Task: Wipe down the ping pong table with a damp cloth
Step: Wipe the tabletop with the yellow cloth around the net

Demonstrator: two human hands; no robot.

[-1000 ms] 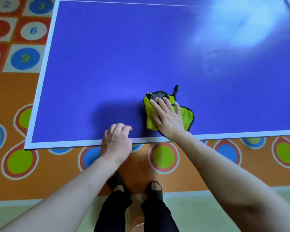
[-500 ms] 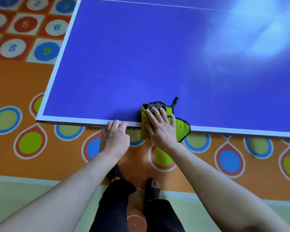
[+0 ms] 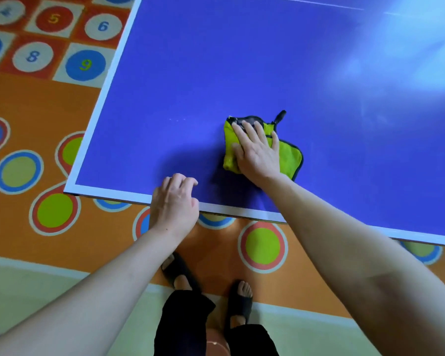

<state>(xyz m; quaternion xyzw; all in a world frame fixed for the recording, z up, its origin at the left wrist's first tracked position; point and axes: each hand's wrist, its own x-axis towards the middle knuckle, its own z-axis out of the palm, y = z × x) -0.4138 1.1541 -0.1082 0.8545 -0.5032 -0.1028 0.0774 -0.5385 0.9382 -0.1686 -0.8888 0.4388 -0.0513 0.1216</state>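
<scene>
The cloth [image 3: 288, 155], yellow-green with a dark trim and a small dark loop at its far side, was pressed flat under the right hand [image 3: 258, 152], whose fingers were stretched out straight and slightly spread over it rather than curled round it. The cloth was folded and lay on the ping pong table [image 3: 216, 73], a short way in from the near edge and nearer the near-left corner than the right side. The left hand [image 3: 175, 201] was rested on the white line of that near edge, just left of the cloth and apart from it, its fingers loosely bent and nothing held in them. A pale glare was seen across the far right of the blue top. Below the near edge, an orange floor mat [image 3: 36, 98] with coloured circles and numbered squares was visible, and two feet in dark sandals [image 3: 239, 301] were placed on it.
</scene>
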